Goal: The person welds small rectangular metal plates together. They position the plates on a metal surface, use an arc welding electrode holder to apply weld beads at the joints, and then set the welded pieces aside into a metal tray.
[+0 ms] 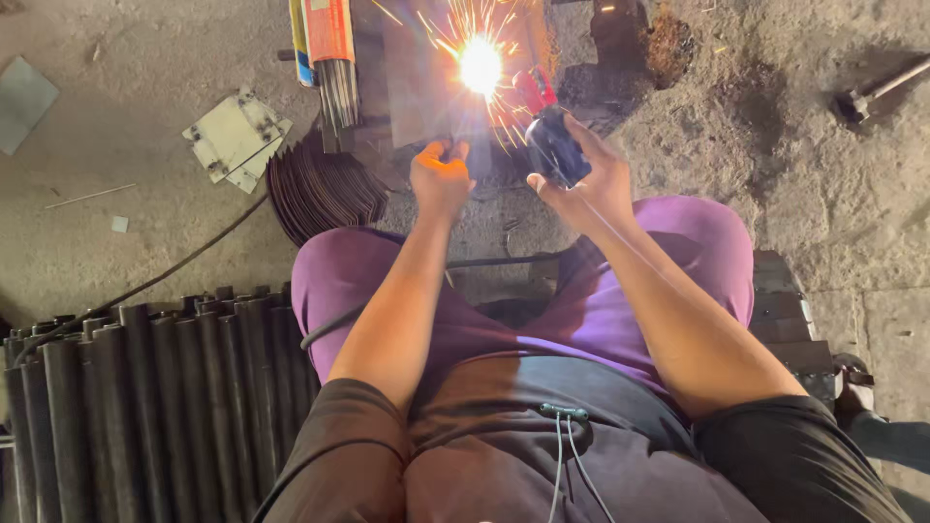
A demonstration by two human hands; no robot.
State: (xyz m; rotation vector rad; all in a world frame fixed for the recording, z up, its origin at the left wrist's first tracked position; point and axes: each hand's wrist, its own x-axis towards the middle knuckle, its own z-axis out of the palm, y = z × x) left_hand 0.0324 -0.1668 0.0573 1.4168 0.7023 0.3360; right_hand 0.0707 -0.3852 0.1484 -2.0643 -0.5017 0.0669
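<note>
Left hand [441,179]: closed in a fist around a thin dark piece whose form is hidden by the glare; the fist sits just below and left of the welding arc [480,65]. What exactly the fingers grip cannot be told.

Right hand [586,184]: wrapped around a dark, glossy welding handle [556,145], tilted upward toward the arc. A red part [535,89] projects from the top of the handle and ends close beside the bright spot.

Welding arc: a white-yellow flare with sparks radiating in all directions, located on a flat metal plate [417,87] lying on the concrete floor [804,194], ahead of both hands and near the top edge of the view.

Surroundings:
- A bundle of welding rods [337,92] in a red and yellow packet [327,29] lies left of the plate, rod ends pointing toward the person.
- A fan-shaped stack of thin dark metal discs [320,189] stands just left of the left hand.
- Pale flat metal brackets [235,136] lie on the floor farther left.
- A row of dark steel pipes [145,387] fills the lower left corner, with a black cable [184,261] running across the floor above it.
- A hammer [877,92] lies near the right edge.

The person's knees, in purple trousers [697,242], flank both forearms.
</note>
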